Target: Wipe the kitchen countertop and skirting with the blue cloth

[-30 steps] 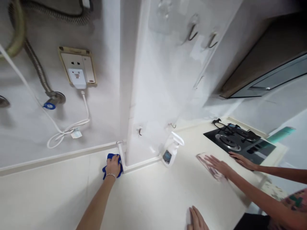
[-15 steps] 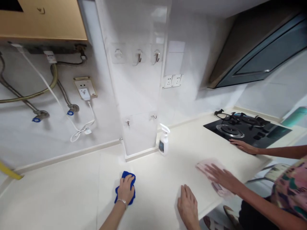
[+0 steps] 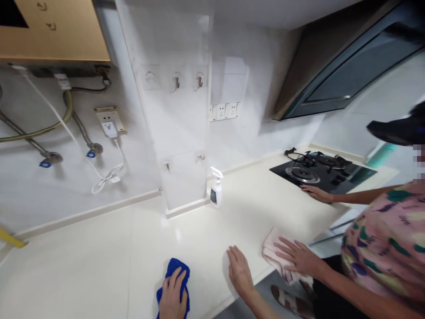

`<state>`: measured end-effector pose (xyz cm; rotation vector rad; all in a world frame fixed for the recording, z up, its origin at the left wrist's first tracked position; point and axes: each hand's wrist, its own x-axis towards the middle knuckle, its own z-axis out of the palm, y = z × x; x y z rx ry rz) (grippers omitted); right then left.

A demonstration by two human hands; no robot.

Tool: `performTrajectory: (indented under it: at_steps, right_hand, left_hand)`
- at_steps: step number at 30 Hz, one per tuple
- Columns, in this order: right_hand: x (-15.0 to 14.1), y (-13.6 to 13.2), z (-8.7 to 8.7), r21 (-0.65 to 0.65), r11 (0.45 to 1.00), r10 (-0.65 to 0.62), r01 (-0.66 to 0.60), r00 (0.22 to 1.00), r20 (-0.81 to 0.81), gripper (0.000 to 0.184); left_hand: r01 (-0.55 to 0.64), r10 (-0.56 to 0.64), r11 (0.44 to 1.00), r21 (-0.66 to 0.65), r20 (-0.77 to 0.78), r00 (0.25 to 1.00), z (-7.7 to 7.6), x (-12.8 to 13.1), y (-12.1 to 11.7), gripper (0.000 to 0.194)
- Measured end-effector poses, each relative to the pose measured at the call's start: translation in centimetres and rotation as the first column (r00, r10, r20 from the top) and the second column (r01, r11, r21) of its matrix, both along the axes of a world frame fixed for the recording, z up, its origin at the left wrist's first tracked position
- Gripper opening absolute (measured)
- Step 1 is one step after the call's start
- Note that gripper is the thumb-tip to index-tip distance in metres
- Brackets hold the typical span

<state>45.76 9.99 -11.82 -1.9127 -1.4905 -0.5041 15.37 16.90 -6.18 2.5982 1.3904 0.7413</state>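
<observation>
My left hand (image 3: 171, 299) presses on a folded blue cloth (image 3: 175, 266) against the pale countertop (image 3: 96, 261), fingers curled over it. To its right, my right hand (image 3: 239, 270) rests on the same counter near the front edge, fingers stretched out and holding nothing. A white spray bottle (image 3: 216, 192) stands upright behind my hands, beside the foot of the wall pillar. The blue cloth is partly hidden beneath my left hand.
At the right, another person's hand (image 3: 295, 257) lies on a pale pink cloth (image 3: 274, 248) by the counter edge. Their other hand (image 3: 317, 193) touches the front of the black gas hob (image 3: 285, 170). A range hood (image 3: 332, 84) and a water heater (image 3: 63, 35) hang above.
My left hand and the blue cloth have moved toward the front edge. My right hand has shifted slightly left and up in view. The other person leans further in, their pink cloth nearer the edge.
</observation>
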Motion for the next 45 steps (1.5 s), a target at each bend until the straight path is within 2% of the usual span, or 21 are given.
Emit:
performTrajectory:
  at_steps: [3, 6, 9, 12, 15, 17, 19, 21, 22, 23, 25, 27, 28, 29, 30, 31, 34, 36, 38, 43, 45]
  right_hand:
    - [-2.5, 0.0, 0.9, 0.024, 0.992, 0.125, -0.125, 0.992, -0.003, 0.056]
    - [-5.4, -0.3, 1.9, -0.047, 0.96, 0.272, -0.275, 0.961, -0.055, 0.062]
    - [-7.1, -0.9, 2.8, -0.121, 0.944, 0.297, -0.308, 0.949, -0.103, 0.063]
    - [-7.2, -1.2, 3.6, -0.141, 0.933, 0.311, -0.331, 0.939, -0.146, 0.061]
    - [-6.7, -1.4, 4.1, -0.142, 0.928, 0.316, -0.344, 0.93, -0.186, 0.06]
    - [-6.5, -1.6, 4.1, -0.134, 0.929, 0.317, -0.344, 0.93, -0.187, 0.06]
    - [-6.5, -1.7, 4.0, -0.121, 0.929, 0.325, -0.348, 0.929, -0.178, 0.058]
    - [-6.5, -1.8, 3.8, -0.118, 0.929, 0.327, -0.35, 0.928, -0.178, 0.057]
    - [-6.5, -1.9, 3.7, -0.122, 0.929, 0.325, -0.349, 0.928, -0.182, 0.057]
    - [-6.6, -1.9, 3.7, -0.127, 0.929, 0.322, -0.347, 0.928, -0.186, 0.056]
    - [-6.6, -1.9, 3.6, -0.136, 0.929, 0.315, -0.344, 0.929, -0.192, 0.055]
    - [-6.7, -2.0, 3.6, -0.147, 0.928, 0.313, -0.342, 0.93, -0.192, 0.054]
    - [-6.7, -2.0, 3.6, -0.152, 0.928, 0.311, -0.34, 0.932, -0.188, 0.053]
    - [-6.7, -2.1, 3.6, -0.155, 0.928, 0.31, -0.339, 0.933, -0.183, 0.052]
    - [-6.8, -2.2, 3.6, -0.158, 0.928, 0.31, -0.337, 0.934, -0.177, 0.052]
    - [-6.8, -2.2, 3.6, -0.158, 0.929, 0.309, -0.336, 0.936, -0.17, 0.051]
    - [-6.9, -2.3, 3.6, -0.157, 0.928, 0.313, -0.337, 0.937, -0.158, 0.051]
    - [-7.0, -2.3, 3.7, -0.16, 0.931, 0.307, -0.329, 0.94, -0.15, 0.052]
    - [-7.0, -2.3, 3.7, -0.173, 0.932, 0.297, -0.318, 0.945, -0.137, 0.051]
    - [-6.6, -2.5, 3.5, -0.182, 0.932, 0.307, -0.315, 0.949, -0.072, 0.046]
    - [-6.4, -2.8, 3.1, -0.174, 0.928, 0.324, -0.329, 0.944, -0.055, 0.043]
  left_hand:
    - [0.007, -0.007, 1.0, 0.011, 0.025, 1.0, 0.1, -0.2, -0.7, 0.051]
    - [0.026, -0.026, 1.0, 0.0, 0.017, 1.0, 1.0, -0.1, -1.8, 0.051]
    - [0.019, -0.019, 1.0, -0.021, -0.005, 1.0, 1.9, -0.2, -2.9, 0.055]
    - [0.022, -0.023, 0.999, -0.039, -0.026, 0.999, 2.1, -1.1, -3.1, 0.049]
    - [-0.008, 0.007, 0.998, -0.057, -0.027, 1.0, 2.4, -3.7, -2.1, 0.045]
    - [-0.096, 0.095, 0.994, -0.06, -0.02, 0.995, 2.9, -6.7, -1.1, 0.044]
    - [-0.246, 0.245, 0.968, -0.058, -0.019, 0.969, 3.6, -10.8, -0.1, 0.045]
    - [-0.428, 0.428, 0.902, -0.062, -0.016, 0.904, 4.2, -15.5, 0.5, 0.052]
    - [-0.532, 0.533, 0.843, -0.074, -0.01, 0.846, 4.5, -17.9, 0.6, 0.056]
    - [-0.637, 0.64, 0.764, -0.099, 0.0, 0.768, 4.6, -20.2, 0.7, 0.059]
    - [-0.825, 0.84, 0.539, -0.168, 0.038, 0.541, 4.8, -23.8, 0.4, 0.065]
    - [-0.92, 0.944, 0.33, -0.211, 0.08, 0.32, 5.0, -25.5, -0.3, 0.073]
    - [-0.938, 0.962, 0.273, -0.216, 0.086, 0.26, 5.1, -25.6, -0.8, 0.075]
    - [-0.943, 0.965, 0.261, -0.208, 0.077, 0.25, 5.3, -25.3, -1.4, 0.076]
    - [-0.936, 0.956, 0.295, -0.194, 0.049, 0.291, 5.5, -24.6, -2.1, 0.076]
    - [-0.917, 0.933, 0.356, -0.178, 0.009, 0.361, 5.7, -23.5, -2.9, 0.075]
    - [-0.786, 0.783, 0.606, -0.122, -0.079, 0.617, 5.7, -19.6, -5.4, 0.068]
    - [-0.673, 0.667, 0.734, -0.087, -0.096, 0.739, 5.1, -16.7, -6.5, 0.059]
    - [-0.587, 0.58, 0.807, -0.068, -0.102, 0.808, 4.2, -13.6, -6.9, 0.053]
    - [-0.381, 0.365, 0.913, -0.148, -0.126, 0.923, 3.1, -5.1, -5.3, 0.051]
    - [-0.266, 0.245, 0.943, -0.201, -0.123, 0.962, 3.0, -3.0, -4.6, 0.054]
